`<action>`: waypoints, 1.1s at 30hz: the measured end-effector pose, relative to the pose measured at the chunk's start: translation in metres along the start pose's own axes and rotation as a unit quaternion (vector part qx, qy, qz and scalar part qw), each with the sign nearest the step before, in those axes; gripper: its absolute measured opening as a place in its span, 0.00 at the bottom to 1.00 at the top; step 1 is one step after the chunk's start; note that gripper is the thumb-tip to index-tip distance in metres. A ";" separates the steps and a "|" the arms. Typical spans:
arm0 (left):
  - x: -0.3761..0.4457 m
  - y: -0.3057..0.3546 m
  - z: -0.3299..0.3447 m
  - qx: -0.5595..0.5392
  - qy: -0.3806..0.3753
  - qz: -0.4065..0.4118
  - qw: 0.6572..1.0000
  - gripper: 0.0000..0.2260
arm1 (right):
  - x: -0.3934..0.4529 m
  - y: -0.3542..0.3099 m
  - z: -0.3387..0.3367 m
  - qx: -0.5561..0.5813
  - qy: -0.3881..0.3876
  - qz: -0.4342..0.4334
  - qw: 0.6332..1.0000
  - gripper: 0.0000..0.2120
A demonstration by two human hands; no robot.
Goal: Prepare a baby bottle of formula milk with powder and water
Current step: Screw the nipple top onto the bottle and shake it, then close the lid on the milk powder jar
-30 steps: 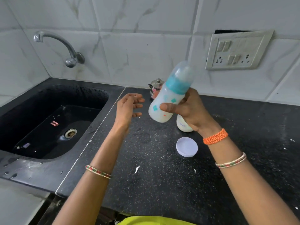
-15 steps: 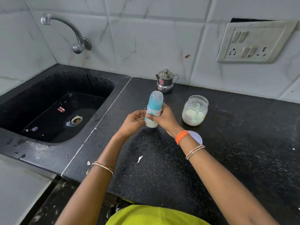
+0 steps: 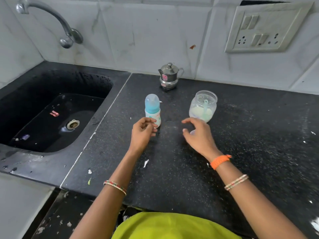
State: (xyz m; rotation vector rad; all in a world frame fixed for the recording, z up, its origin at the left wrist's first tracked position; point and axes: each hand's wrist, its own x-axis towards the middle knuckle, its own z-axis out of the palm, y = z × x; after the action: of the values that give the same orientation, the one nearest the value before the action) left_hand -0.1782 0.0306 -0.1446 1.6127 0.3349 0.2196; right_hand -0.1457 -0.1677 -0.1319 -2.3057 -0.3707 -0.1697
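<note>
1. Baby bottle (image 3: 152,110): stands upright on the black counter (image 3: 172,169), long axis vertical, blue collar and clear cap on top, milky white contents visible in the lower body. It lies between the sink (image 3: 51,111) and the powder jar (image 3: 203,106), nearer the counter seam.
2. Left hand (image 3: 142,133): directly in front of the bottle's base, fingers loosely curled, fingertips (image 3: 152,121) at or just touching the lower wall. It encloses nothing; whether contact remains cannot be told.
3. Right hand (image 3: 198,133): palm down, fingers spread and empty, hovering just in front of the jar and over a pale round lid (image 3: 193,132), mostly hidden beneath it.
4. Powder jar: open-mouthed, upright, with white powder and a green scoop (image 3: 205,108) leaning inside; well apart from the bottle.
5. Governing relation: the bottle lies forward of the left hand, which is the nearer one; the jar and lid lie forward of and under the right. Judged from this layout, the bottle appears mixed and set down, and closing the jar would fall to the right hand.
6. Surroundings: small steel pot (image 3: 169,77) against the tiled wall behind the bottle; tap (image 3: 51,18) over the sink.
</note>
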 end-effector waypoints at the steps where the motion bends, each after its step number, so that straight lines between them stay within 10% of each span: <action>1: -0.001 0.001 0.007 -0.005 -0.021 0.003 1.000 0.10 | -0.007 0.011 -0.012 -0.052 0.016 0.013 0.998 0.18; 5: -0.002 0.006 0.035 0.012 -0.097 0.005 0.995 0.10 | -0.034 0.039 -0.030 -0.248 -0.092 0.113 0.958 0.44; 11: 0.008 0.019 0.063 0.054 -0.139 0.040 0.988 0.12 | -0.030 0.052 -0.062 -0.093 0.028 0.152 0.984 0.36; 22: 0.068 0.032 0.126 0.173 -0.189 0.057 0.965 0.52 | 0.094 0.006 -0.127 -0.333 -0.071 0.043 0.939 0.41; 33: 0.062 0.007 0.144 0.053 -0.149 0.064 0.985 0.37 | 0.142 -0.025 -0.110 -0.332 -0.320 -0.046 0.886 0.42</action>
State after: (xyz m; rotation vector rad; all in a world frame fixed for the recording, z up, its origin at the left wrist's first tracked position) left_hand -0.0707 -0.0834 -0.1513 1.7449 0.0122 0.0578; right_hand -0.0199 -0.2012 -0.0053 -2.9883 -0.8634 0.5200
